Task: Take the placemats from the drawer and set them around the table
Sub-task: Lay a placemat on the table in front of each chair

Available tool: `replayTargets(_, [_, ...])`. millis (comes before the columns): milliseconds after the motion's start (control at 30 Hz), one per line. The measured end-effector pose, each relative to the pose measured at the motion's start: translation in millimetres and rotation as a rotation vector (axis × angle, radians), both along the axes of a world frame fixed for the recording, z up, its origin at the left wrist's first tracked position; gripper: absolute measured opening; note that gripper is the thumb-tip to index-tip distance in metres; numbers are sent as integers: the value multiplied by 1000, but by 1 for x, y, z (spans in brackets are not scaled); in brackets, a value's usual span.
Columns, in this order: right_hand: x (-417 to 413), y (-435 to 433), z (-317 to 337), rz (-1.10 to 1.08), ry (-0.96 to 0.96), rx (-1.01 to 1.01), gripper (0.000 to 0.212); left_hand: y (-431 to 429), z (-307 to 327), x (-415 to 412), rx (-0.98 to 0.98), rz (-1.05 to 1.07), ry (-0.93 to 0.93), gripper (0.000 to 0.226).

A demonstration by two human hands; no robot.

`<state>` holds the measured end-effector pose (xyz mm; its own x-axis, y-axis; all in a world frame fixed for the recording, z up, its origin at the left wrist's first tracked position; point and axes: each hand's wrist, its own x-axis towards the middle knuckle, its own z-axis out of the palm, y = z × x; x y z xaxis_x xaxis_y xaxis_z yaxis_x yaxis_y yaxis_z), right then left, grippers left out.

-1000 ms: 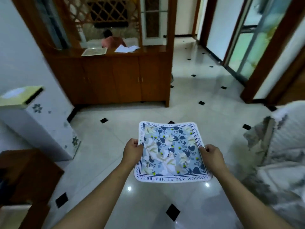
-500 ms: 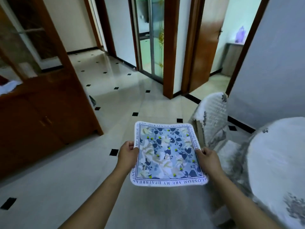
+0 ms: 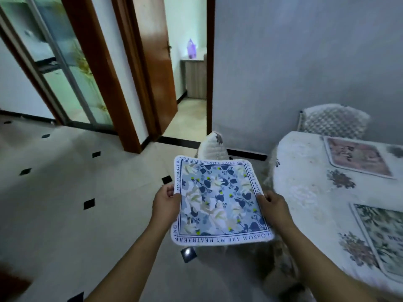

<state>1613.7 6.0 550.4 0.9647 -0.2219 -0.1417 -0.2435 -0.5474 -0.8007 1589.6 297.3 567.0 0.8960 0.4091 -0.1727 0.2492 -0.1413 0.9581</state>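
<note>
Fingers: those of the left hand (image 3: 166, 203) pinch the left edge, those of the right hand (image 3: 274, 205) the right edge, of the blue floral square cloth placemat with a lettered white border (image 3: 220, 201); both grasps are closed on it.
Placemat: held flat and level in the air over the pale tiled floor (image 3: 87, 182), clear of every surface.
Bearing: the white quilt-covered round worktop (image 3: 309, 188) lies to the right of the mat, so the right hand is the nearer one.
Already laid: a pink-toned square placemat (image 3: 357, 156) at the far side, a green leafy placemat (image 3: 383, 236) at the near edge.
Between: a white-covered chair (image 3: 214, 147) stands just behind the held mat.
Likely next: a swing rightward onto bare worktop.
</note>
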Motion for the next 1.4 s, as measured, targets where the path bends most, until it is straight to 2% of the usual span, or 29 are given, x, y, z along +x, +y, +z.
replayTargets(167, [17,0,0,-298,-39,-4,40,-2,11,102,17,-280,10,18])
replayTargets(400, [20,-26,-19,-630,-39,15,40,-64,4,204,60,-630,66,16])
replayTargets(633, [71,-49,-47,-818,-64,57,41,-124,-4,297,42,-838,116,14])
replayTargets(733, [100,-46,-48,-876,-83,62,40,-136,-8,339,107,-898,148,10])
replayTargets(933, [137,-33,-47,-1000,-100,81,37,-160,-13,409,88,-991,279,18])
replayTargets(1000, [149,-25,-50,-1083,-110,102,37,-165,-17,435,53,-1089,366,18])
replayTargets(1100, [171,-6,-54,-1185,-122,82,36,-171,-28,475,84,-1244,439,33])
replayTargets(1233, [214,34,-54,-1320,-130,19,36,-168,-26,520,166,-1420,368,14])
replayTargets(1400, [249,69,-48,-1472,-174,34,38,-183,-29,571,244,-1540,240,11])
